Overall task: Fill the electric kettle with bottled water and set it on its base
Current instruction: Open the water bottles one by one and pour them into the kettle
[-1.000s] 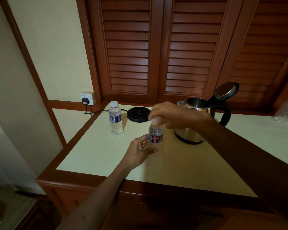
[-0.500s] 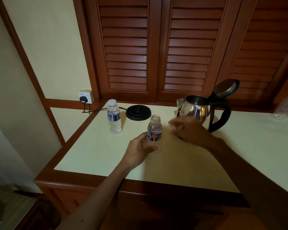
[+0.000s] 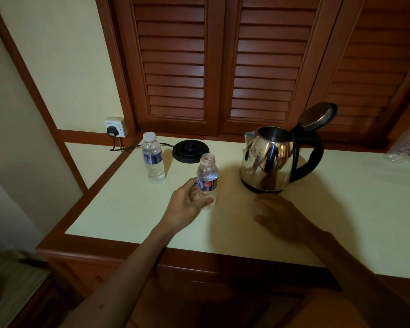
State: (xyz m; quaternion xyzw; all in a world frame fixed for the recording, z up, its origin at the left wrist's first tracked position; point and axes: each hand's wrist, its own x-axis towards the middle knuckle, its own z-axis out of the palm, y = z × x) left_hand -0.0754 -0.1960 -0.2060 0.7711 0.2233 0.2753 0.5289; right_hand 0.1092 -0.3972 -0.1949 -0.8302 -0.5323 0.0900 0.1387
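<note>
A small uncapped water bottle (image 3: 207, 179) stands on the cream counter (image 3: 365, 209), and my left hand (image 3: 187, 204) grips its lower part from the left. Right of it sits the steel electric kettle (image 3: 268, 159) with its lid (image 3: 317, 116) flipped open and its black handle facing right. It stands on the counter, apart from its round black base (image 3: 191, 151) behind the bottle. My right hand (image 3: 277, 216) lies low over the counter just in front of the kettle, palm down. The bottle's cap is not visible.
A second, capped water bottle (image 3: 153, 158) stands left of the base. The base's cord runs to a wall socket (image 3: 115, 126) at the back left. A clear crumpled bottle (image 3: 407, 147) lies at the right edge. Louvred wooden doors rise behind the counter.
My right hand left the bottle's top, taking the cap off, and dropped down to the counter in front of the kettle. My left hand kept its hold on the bottle.
</note>
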